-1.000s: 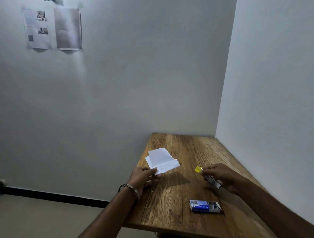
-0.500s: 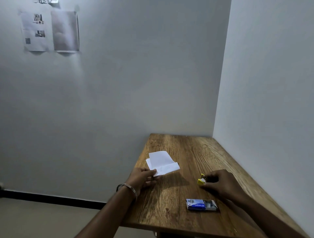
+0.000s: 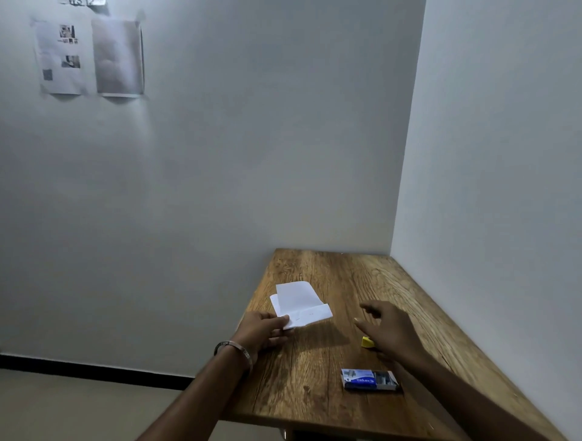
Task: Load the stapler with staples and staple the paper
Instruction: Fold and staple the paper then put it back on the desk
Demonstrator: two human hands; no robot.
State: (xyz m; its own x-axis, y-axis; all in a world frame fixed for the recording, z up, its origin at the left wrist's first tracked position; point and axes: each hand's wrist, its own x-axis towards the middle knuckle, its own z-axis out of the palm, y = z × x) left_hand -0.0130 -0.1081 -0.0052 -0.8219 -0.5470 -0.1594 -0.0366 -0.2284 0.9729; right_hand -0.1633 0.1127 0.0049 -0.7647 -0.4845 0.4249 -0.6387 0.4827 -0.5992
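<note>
Left hand (image 3: 263,327) pinches the near corner of the folded paper (image 3: 299,303), lifted off the bench (image 3: 315,393); right hand (image 3: 389,329) hovers with fingers spread, holding nothing; yellow stapler (image 3: 367,342) lies just beneath it, nearer that hand; staple box (image 3: 368,380) sits closer in.

Staple box (image 3: 369,380): blue label with white lettering, too small to read. Wall sheets (image 3: 61,56): printed photos and text blocks, illegible. Strip above them (image 3: 83,2): dark characters, cropped, unreadable.
</note>
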